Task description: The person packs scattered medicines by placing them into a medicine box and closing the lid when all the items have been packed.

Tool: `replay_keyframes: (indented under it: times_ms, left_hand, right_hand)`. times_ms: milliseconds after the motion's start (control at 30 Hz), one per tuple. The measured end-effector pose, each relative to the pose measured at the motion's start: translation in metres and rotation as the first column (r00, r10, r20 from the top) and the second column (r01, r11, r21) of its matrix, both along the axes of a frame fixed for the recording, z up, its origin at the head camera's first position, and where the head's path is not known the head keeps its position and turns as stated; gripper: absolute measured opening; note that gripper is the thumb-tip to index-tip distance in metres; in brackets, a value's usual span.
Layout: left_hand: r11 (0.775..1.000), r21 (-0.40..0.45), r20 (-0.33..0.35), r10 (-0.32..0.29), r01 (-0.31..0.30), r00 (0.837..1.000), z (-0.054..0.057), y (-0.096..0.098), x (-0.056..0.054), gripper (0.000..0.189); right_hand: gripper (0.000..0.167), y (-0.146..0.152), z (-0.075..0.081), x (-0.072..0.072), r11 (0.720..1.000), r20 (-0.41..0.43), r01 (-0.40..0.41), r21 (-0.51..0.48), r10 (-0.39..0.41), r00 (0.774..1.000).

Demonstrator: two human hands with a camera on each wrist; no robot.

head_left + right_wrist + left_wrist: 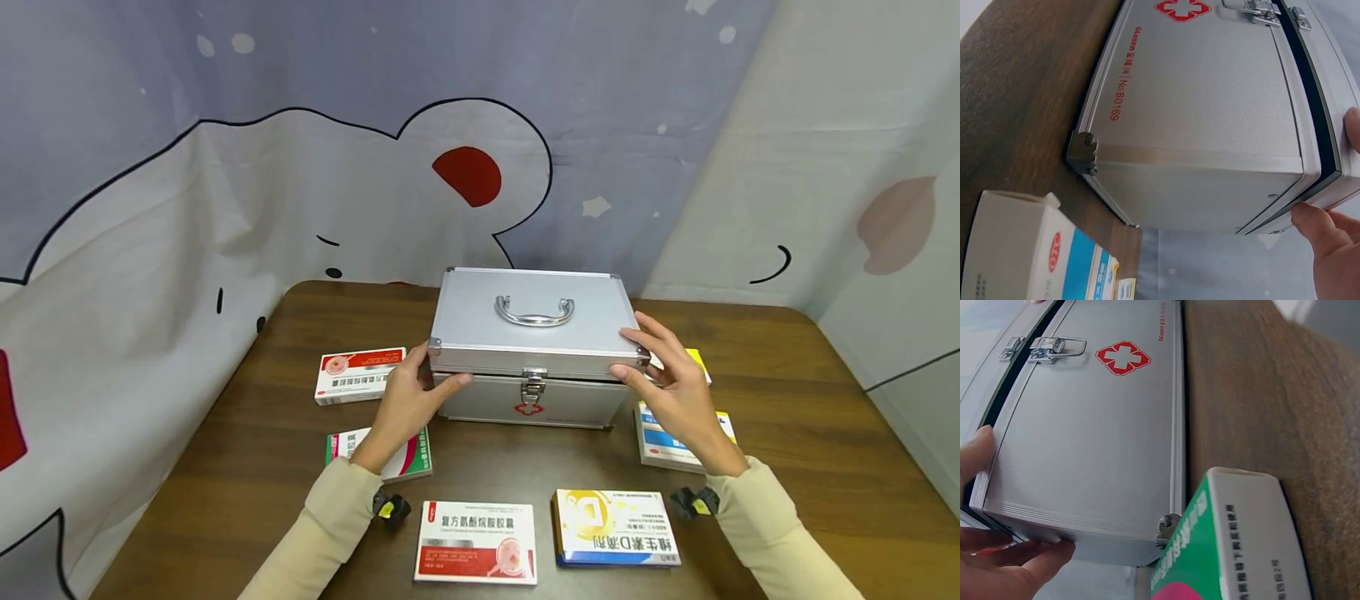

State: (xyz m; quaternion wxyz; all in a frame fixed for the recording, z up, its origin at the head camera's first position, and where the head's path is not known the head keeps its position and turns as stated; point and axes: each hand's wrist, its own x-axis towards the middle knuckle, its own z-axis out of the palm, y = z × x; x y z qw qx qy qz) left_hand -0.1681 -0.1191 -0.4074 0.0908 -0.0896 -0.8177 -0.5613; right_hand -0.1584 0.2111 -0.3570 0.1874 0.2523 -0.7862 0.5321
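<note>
A silver aluminium first aid case (534, 400) with a red cross (1123, 358) on its front stands at the back of the table. A narrow dark gap shows between its lid (480, 300) and its body, and the front latch (533, 387) is unhooked in the wrist views. My left hand (408, 392) grips the case at its left front corner, thumb along the front by the gap and fingers at the side. At the right front corner my right hand (675, 387) holds the lid, thumb on its front edge and fingers around the side.
Medicine boxes lie around the case: a red and white box (360, 377) and a green one (416, 457) at left, a blue and white box (660, 437) and a yellow one (699, 365) at right. Nearer are a red capsule box (476, 542) and a vitamin D box (617, 527).
</note>
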Motion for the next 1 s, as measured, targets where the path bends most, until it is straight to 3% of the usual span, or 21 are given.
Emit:
replay_keyframes:
  times_ms: [200, 367, 467, 567, 833, 1000]
  left_hand:
    - [0.998, 0.059, -0.046, -0.023, 0.026, 0.999, -0.001, 0.000, 0.002, 0.058]
    - [0.987, 0.156, -0.031, -0.035, 0.040, 0.999, 0.015, 0.005, 0.010, 0.055]
    - [0.983, 0.180, -0.013, -0.031, 0.032, 0.999, 0.027, 0.010, 0.016, 0.054]
    - [0.983, 0.181, 0.013, -0.018, 0.015, 1.000, 0.031, 0.013, 0.018, 0.053]
    - [0.986, 0.164, 0.004, -0.039, 0.038, 0.999, 0.030, 0.014, 0.017, 0.048]
    - [0.985, 0.164, 0.010, -0.049, 0.047, 0.999, 0.030, 0.013, 0.017, 0.046]
  right_hand:
    - [0.043, -0.005, 0.003, -0.001, 0.996, 0.008, -0.024, -0.091, 0.024, 1.000]
    - [0.039, -0.007, 0.008, -0.002, 0.989, -0.037, -0.036, -0.141, 0.031, 0.999]
    - [0.035, -0.008, 0.014, -0.003, 0.993, -0.056, 0.007, -0.122, -0.014, 0.998]
    - [0.032, -0.008, 0.021, -0.003, 0.994, -0.079, 0.072, -0.078, -0.078, 0.994]
    - [0.031, -0.011, 0.049, -0.011, 0.973, -0.072, 0.228, -0.040, -0.231, 0.970]
    - [0.029, -0.012, 0.060, -0.022, 0.966, -0.036, 0.250, -0.064, -0.252, 0.967]
